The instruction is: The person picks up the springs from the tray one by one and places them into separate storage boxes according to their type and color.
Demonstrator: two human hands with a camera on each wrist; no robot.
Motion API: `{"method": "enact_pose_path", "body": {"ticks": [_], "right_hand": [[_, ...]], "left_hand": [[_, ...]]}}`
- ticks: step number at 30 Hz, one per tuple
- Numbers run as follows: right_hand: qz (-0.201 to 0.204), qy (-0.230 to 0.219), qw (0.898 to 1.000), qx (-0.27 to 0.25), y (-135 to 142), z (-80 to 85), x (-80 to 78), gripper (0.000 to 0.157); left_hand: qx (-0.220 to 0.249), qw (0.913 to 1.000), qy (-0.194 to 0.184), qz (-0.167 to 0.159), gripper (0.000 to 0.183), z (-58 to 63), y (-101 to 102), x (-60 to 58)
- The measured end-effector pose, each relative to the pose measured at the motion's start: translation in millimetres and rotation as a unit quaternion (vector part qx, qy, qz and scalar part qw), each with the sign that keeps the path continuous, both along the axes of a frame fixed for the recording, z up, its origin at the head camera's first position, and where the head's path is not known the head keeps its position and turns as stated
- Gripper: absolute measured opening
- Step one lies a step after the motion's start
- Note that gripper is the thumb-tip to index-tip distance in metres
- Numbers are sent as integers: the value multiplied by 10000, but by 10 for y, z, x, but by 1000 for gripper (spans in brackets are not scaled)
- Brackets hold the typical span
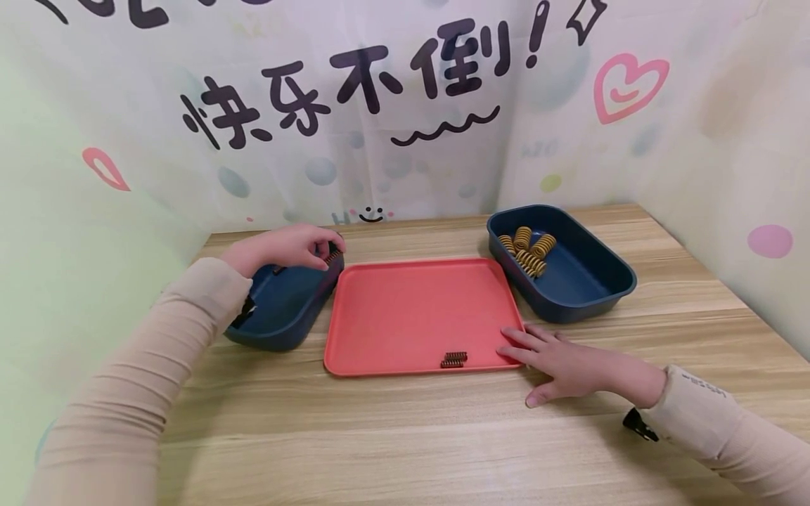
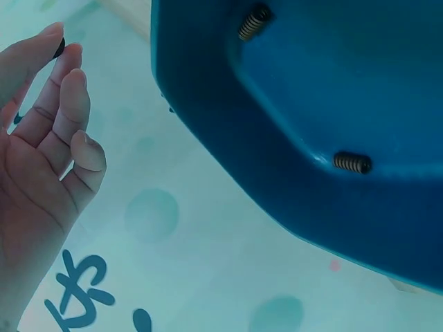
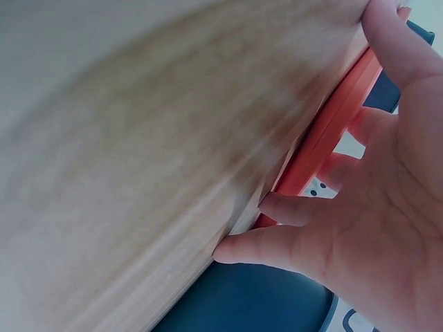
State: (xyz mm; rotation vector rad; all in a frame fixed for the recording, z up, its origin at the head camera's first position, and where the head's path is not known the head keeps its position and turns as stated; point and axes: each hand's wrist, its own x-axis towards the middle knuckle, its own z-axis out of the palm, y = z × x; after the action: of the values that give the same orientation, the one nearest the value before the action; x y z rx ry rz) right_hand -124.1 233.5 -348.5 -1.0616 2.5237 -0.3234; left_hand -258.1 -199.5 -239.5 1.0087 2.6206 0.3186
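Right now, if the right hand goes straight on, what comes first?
Likely the red tray: the right hand overlaps its right edge in the head view, though whether it touches is unclear.

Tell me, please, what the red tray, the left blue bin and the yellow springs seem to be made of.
The red tray looks like matt moulded plastic: even colour, rounded rim. The left blue bin also suggests plastic, slightly glossy, with a soft sheen at its inner corner. The yellow springs are probably metal, perhaps painted: separate coils, evenly coloured.
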Motion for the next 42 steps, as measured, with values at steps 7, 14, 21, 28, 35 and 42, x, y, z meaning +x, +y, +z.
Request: {"method": "enact_pose_path", "body": {"ticks": [7, 14, 21, 28, 35, 42], "right_hand": [[32, 43, 10000, -27, 4, -11, 2, 85], [-13, -5, 10000, 18, -7, 1, -4, 86], [2, 11, 10000, 22, -5, 1, -6, 86], [-28, -19, 10000, 11, -12, -24, -9, 85], [43, 42, 10000, -26, 3, -31, -14, 84], [41, 46, 10000, -28, 5, -31, -12, 84]], "left_hand": [[44, 9998, -146, 157, 37, -33, -94, -75], [24, 9994, -146, 314, 36, -80, -198, -136], [-194, 9974, -434, 543, 34, -163, -274, -211], [-390, 9942, -616, 791, 32, -226, -300, -266], [-598, 9919, -618, 935, 32, -264, -336, -315], [-741, 9876, -813, 1117, 32, -305, -398, -361]]}}
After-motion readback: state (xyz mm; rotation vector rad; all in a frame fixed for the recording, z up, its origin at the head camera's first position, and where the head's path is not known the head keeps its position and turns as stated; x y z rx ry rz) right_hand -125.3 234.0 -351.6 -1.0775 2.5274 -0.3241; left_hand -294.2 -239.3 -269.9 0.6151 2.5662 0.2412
